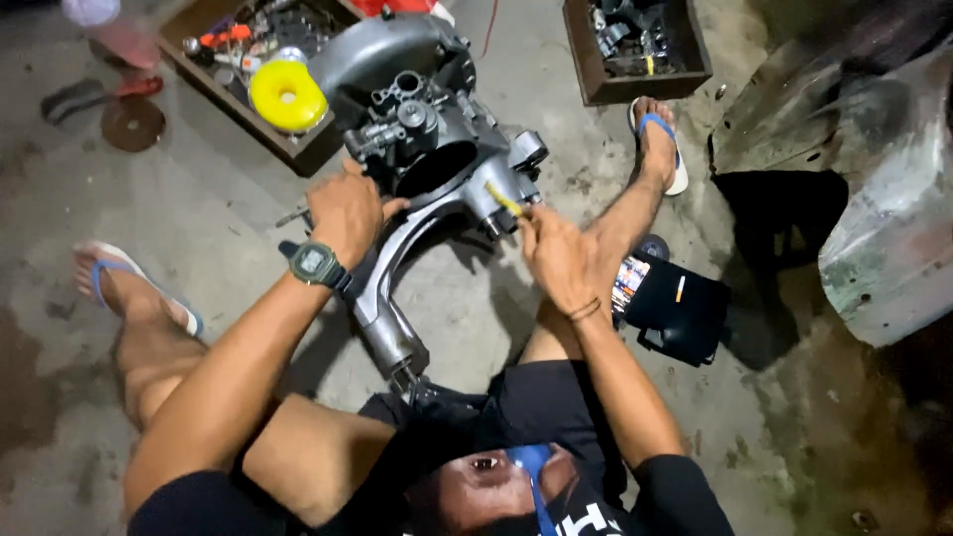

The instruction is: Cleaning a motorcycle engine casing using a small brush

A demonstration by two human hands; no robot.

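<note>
One grey engine (417, 169) lies on the concrete floor (199, 228) between the seated person's two spread legs, its long arm pointing back toward the lap at six o'clock. The left hand (344, 213), with one dark wristwatch (316, 264) on the wrist, is closed over the engine's edge at about nine o'clock of the casing, fingers curled on the metal. The right hand (556, 253) is pinched shut on one small yellow-handled tool (503, 198), whose tip touches the engine at about three o'clock.

Two wooden boxes of parts stand on the floor: one box (298, 149) at eleven o'clock, holding one yellow roll (287, 95), and a second box (596, 84) at one o'clock. Two feet wear blue-strapped sandals, one (109, 273) at nine o'clock and one (657, 134) at two o'clock. One black bag (680, 308) sits just beside the right forearm at three o'clock.
</note>
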